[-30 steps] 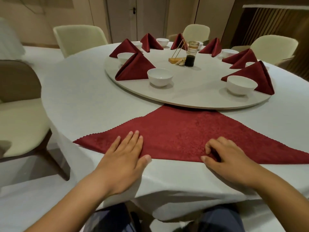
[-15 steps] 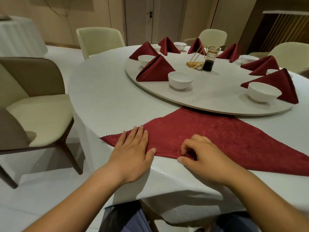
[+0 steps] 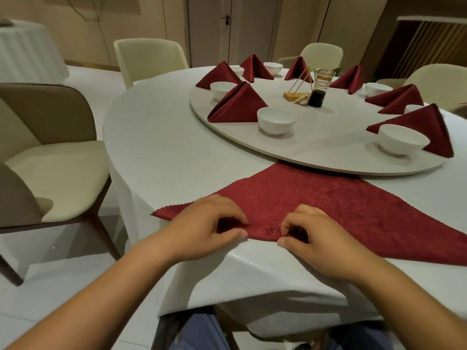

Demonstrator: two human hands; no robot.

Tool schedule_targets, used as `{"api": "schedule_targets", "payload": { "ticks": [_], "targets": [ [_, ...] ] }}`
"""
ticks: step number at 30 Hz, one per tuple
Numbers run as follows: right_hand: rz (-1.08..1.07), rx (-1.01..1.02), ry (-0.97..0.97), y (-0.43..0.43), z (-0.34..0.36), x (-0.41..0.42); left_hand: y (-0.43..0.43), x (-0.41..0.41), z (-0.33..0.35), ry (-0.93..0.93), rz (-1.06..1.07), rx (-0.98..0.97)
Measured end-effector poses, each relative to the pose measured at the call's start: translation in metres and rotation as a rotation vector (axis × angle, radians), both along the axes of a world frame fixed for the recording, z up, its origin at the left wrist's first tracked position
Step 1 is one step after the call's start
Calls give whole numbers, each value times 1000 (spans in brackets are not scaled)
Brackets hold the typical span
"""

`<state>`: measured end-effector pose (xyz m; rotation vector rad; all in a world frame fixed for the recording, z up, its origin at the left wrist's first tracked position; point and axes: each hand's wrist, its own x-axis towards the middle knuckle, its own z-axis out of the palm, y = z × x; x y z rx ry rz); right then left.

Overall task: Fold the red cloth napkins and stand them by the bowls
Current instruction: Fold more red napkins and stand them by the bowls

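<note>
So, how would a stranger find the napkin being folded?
Find the round white table with its raised turntable. In front of that lies a red napkin. Unlike the standing napkins, it is flat, pinched by the left hand and right hand.

A round table (image 3: 164, 152) under a white tablecloth fills the middle, with a pale turntable (image 3: 326, 147) on top of it. Near the turntable's centre stands a glass (image 3: 319, 90), dark liquid in its lower part, and just beside it a wooden stand (image 3: 294, 96) with thin sticks leaning together. A brown-and-cream chair (image 3: 50, 157) sits at the left; three cream chairs stand round the far side (image 3: 149, 59) (image 3: 322, 53) (image 3: 439, 79). Behind is a closed door (image 3: 209, 29) with a dark handle, a second cloth-covered table (image 3: 27, 51) at far left, and a slatted panel (image 3: 429, 44) at right
</note>
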<state>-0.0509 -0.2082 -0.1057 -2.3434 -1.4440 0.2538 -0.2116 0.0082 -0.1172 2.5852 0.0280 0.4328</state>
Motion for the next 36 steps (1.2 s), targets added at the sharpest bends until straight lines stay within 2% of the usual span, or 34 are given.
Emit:
{"api": "schedule_targets", "payload": {
  "ticks": [4,11,21,26,30,33,36],
  "targets": [
    [7,34,-228,-6,-4,-12,-5,13,-4,26,-62,-7],
    [38,79,-368,-18,-14,-2,-3,20,4,60,-89,120],
    [-2,130,-226,-49,-11,3,-27,24,28,210,-109,320],
    [-46,152,-101,-77,0,3,-23,31,57,494,-73,140],
    [-84,165,-21,-99,5,2,-6,44,83,627,-52,3],
    [-124,176,63,-116,6,2,8,60,90,609,-53,-148],
    [-153,166,139,-132,5,5,4,78,84,474,-46,-482]
  ]
}}
